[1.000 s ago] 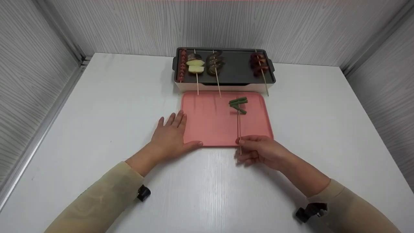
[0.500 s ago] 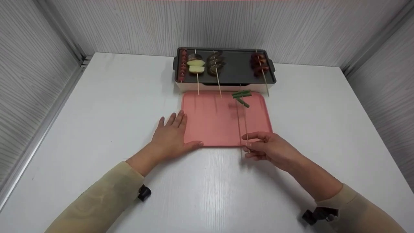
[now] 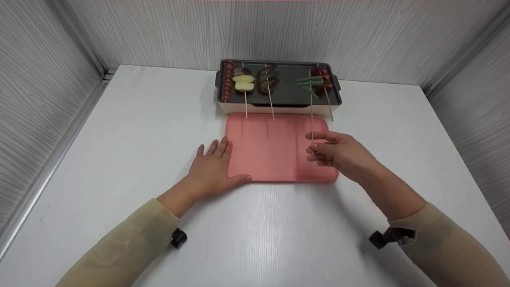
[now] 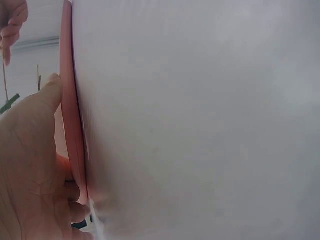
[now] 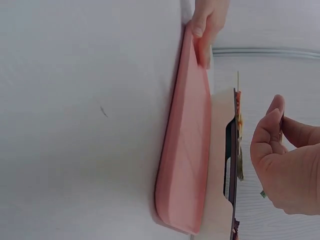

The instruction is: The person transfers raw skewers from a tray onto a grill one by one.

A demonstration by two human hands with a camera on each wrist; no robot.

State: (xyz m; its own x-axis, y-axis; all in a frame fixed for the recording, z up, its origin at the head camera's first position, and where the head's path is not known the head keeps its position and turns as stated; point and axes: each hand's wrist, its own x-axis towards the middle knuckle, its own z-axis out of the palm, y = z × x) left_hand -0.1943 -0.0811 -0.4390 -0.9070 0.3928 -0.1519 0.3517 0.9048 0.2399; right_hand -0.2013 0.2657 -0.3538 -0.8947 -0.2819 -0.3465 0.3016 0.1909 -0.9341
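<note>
My right hand (image 3: 338, 153) pinches the lower end of a wooden skewer (image 3: 312, 115) over the right part of a pink tray (image 3: 263, 151). Green bean-like pieces (image 3: 310, 83) are threaded near the skewer's far tip, overlapping the right side of the black grill plate (image 3: 293, 75) in the head view. My left hand (image 3: 210, 169) rests with spread, straight fingers at the tray's left edge, its thumb along the front rim. In the right wrist view, the right hand (image 5: 290, 155) hides most of the skewer.
On the grill lie a red skewer (image 3: 227, 81) at the left edge, an onion-like skewer (image 3: 244, 84), a brown mushroom-like skewer (image 3: 267, 79) and a dark red skewer (image 3: 320, 79) at the right. Their sticks overhang the front. Walls (image 3: 191, 32) close off the white table's back and sides.
My right hand has lifted the skewer of green pieces from over the tray and moved it forward and rightward to the grill. The left hand has stayed at the tray's edge.
</note>
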